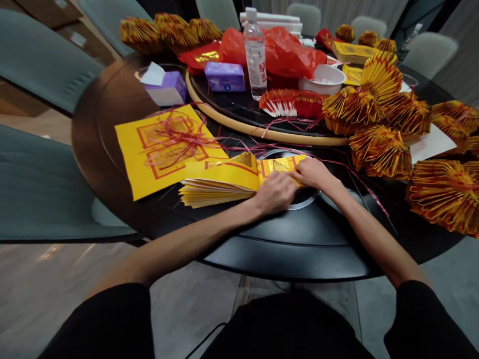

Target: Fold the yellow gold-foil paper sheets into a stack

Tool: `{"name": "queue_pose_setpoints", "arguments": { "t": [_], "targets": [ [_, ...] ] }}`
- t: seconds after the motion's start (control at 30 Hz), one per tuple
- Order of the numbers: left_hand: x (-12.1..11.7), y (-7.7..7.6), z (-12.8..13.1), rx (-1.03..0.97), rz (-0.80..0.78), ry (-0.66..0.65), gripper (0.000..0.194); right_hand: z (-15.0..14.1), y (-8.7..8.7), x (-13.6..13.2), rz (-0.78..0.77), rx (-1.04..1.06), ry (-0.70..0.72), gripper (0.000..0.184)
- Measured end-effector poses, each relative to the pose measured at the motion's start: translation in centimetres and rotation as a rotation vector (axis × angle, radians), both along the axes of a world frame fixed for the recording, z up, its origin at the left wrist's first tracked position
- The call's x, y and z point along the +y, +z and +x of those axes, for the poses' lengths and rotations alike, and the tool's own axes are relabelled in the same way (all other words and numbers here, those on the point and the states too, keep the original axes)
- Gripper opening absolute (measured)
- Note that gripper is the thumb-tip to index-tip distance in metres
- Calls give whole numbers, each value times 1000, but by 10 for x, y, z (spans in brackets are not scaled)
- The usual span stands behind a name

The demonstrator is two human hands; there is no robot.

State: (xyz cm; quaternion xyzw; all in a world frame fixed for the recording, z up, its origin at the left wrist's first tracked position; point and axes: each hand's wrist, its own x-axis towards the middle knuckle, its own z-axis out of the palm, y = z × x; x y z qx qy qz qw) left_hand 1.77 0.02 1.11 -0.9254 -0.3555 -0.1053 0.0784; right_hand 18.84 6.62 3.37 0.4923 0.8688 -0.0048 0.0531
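Left hand [274, 194], right hand [309, 172] atop yellow paper [219, 186].

We note a round black surface [106, 113] carrying a turntable with a pale wooden rim [242, 123]. On the turntable: a water bottle [255, 49] standing upright, a red plastic bag [284, 52] just behind it, a purple packet [224, 77], and a white bowl [322, 79]. Off the turntable, toward the left, sits a purple tissue box [167, 88]. Folded gold-and-red paper fans [379, 151] lie heaped on the right side of the surface, with more along the far edge. Grey-green chairs [37, 56] ring the surface, on a pale floor [48, 298].
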Motion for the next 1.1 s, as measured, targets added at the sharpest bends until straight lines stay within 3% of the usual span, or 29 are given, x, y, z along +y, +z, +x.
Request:
{"name": "queue_pose_setpoints", "arguments": {
  "t": [0.1, 0.17, 0.27, 0.4, 0.5, 0.6, 0.83, 0.97, 1.1],
  "targets": [
    [-19, -7, 14, -36, -9, -480, 36, -4, 9, 2, -55, -9, -53, 65],
    [-26, -12, 20, -80, -35, -566, 39, -4, 21, 6, -125, 2, -38, 53],
    [-28, -16, 23, -68, -119, -432, 52, -11, 48, 12, -224, -17, 43, 33],
    [-27, -16, 23, -5, -242, -184, 59, -46, 91, 14, -370, -43, 136, 26],
    [-28, -13, 24, -3, -287, -26, 58, -85, 116, 7, -446, 65, 81, 23],
    [-27, -8, 26, 25, -314, -5, 54, -118, 132, -3, -500, 147, 5, 24],
    [-29, -4, 26, 25, -297, -33, 46, -146, 141, -18, -580, 195, -75, 28],
    [-29, -11, 25, 6, -259, -45, 44, -141, 133, -8, -566, 265, 81, 45],
    [-30, -16, 25, 0, -218, -62, 48, -125, 122, 14, -492, 227, 229, 35]
  ]
}}
